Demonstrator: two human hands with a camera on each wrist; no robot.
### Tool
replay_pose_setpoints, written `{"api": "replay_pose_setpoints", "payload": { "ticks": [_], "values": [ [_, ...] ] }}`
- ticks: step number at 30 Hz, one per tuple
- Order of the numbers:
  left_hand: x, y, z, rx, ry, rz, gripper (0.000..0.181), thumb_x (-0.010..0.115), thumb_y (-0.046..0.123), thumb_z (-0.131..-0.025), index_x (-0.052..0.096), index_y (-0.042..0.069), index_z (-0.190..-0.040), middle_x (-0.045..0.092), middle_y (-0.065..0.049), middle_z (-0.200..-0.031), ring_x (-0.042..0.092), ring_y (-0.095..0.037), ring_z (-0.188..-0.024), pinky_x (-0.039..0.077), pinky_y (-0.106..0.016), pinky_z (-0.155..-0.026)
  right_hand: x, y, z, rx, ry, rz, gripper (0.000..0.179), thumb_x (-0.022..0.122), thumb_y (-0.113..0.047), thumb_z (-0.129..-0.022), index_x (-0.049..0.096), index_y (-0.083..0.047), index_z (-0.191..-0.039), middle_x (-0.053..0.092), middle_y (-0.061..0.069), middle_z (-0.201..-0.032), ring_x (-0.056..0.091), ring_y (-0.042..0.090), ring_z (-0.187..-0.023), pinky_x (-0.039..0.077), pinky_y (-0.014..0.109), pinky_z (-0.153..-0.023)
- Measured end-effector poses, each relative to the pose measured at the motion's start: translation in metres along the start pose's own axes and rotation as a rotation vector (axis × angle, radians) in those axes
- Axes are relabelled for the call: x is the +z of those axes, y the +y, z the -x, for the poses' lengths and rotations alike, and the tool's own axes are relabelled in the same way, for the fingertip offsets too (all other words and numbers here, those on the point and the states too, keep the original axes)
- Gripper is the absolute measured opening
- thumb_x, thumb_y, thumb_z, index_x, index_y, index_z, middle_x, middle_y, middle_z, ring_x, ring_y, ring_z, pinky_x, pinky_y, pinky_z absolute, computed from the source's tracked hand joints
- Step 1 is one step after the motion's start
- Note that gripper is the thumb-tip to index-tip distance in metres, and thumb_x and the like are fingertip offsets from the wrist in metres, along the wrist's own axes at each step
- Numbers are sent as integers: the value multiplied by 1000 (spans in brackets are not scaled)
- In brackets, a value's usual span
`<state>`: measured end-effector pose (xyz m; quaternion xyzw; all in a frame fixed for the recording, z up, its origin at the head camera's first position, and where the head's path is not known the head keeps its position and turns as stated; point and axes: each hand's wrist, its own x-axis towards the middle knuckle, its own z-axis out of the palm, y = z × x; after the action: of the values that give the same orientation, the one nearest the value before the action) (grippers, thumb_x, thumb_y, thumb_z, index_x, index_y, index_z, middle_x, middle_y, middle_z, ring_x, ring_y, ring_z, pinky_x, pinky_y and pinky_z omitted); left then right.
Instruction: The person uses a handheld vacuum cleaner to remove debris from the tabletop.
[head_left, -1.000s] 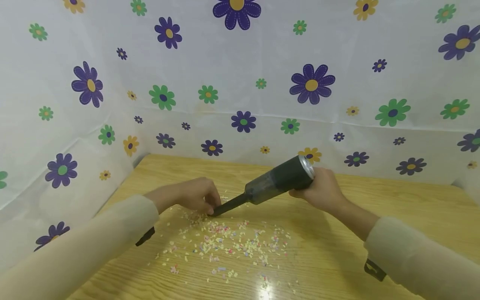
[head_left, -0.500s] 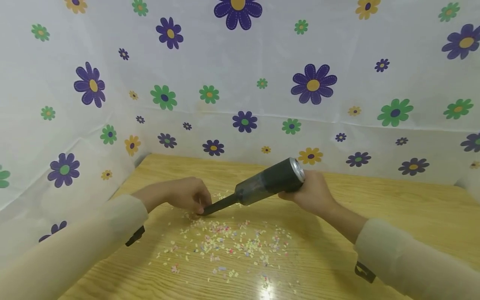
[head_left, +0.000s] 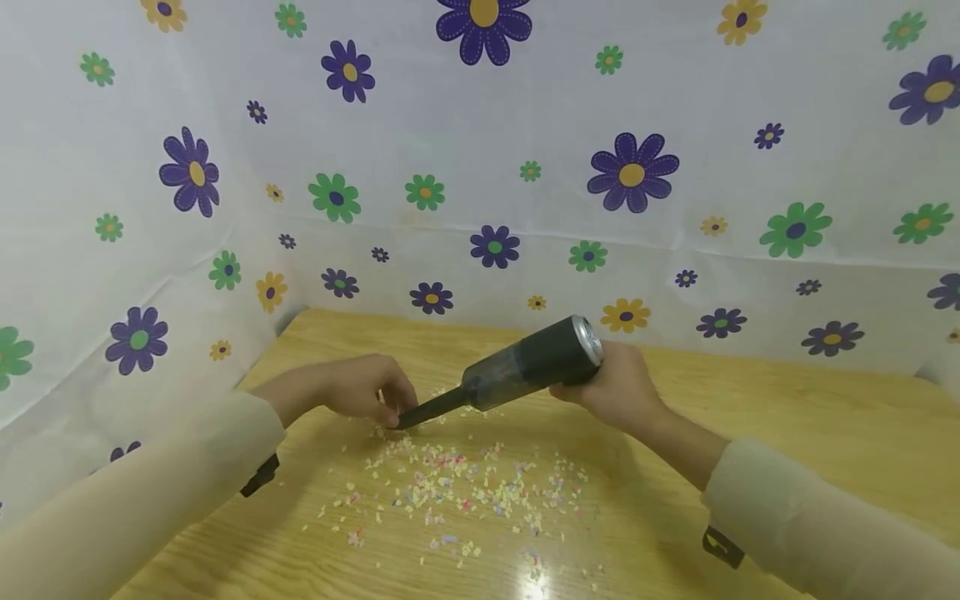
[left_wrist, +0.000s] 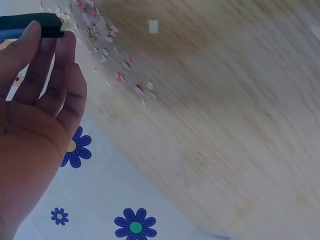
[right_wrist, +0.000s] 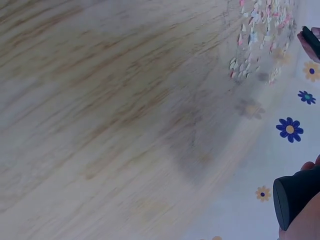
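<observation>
A dark handheld vacuum cleaner [head_left: 517,367] slants down to the left over the wooden table, its silver-rimmed end up at the right. My right hand [head_left: 618,387] grips its thick body from the far side. Near the nozzle's tip, my left hand [head_left: 367,392] pinches the slim nozzle [head_left: 431,408] between thumb and fingers; the left wrist view shows the thumb [left_wrist: 27,37] lying along it. Small paper confetti [head_left: 465,487], mostly pale yellow with some pink and blue, lies scattered below and around the nozzle tip. In the right wrist view only part of the body [right_wrist: 295,197] shows.
The wooden table [head_left: 787,467] reaches back to a white flower-printed cloth [head_left: 540,125] hung behind it and along the left side. Both sleeves carry a dark strap at the cuff. A light glare sits at the front of the table.
Both hands and the vacuum cleaner have shifted left over the table, mostly in the first half second. The grips look the same, and the head view has tilted slightly.
</observation>
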<state>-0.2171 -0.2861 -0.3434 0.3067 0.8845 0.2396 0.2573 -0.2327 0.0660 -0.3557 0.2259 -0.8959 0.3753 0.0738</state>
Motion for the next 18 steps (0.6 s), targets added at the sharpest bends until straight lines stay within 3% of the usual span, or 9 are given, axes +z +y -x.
{"api": "replay_pose_setpoints", "payload": {
  "ticks": [6,11,18],
  "values": [
    [2,-3,4,-22,27,-47,18,70,0,-87,77,7,-101,76,0,-92,68,-8,-80,56,-27,-78,4,-8,0,-75,29,46,34,88,-14,-69,72,-3,-96,74,9,-81,58,15,-64,47,32,-63],
    [4,-8,8,-79,21,20,19,68,1,-89,76,7,-105,76,0,-97,69,-9,-82,56,-23,-76,5,-12,1,-68,16,40,34,88,-12,-69,72,-2,-97,75,10,-84,64,17,-68,51,33,-66],
    [6,-13,8,-40,36,82,18,67,0,-90,76,3,-105,76,-6,-96,72,-14,-82,57,-24,-75,4,-10,3,-48,11,40,35,88,-13,-70,72,-3,-99,76,10,-86,67,19,-72,53,35,-68]
  ]
}}
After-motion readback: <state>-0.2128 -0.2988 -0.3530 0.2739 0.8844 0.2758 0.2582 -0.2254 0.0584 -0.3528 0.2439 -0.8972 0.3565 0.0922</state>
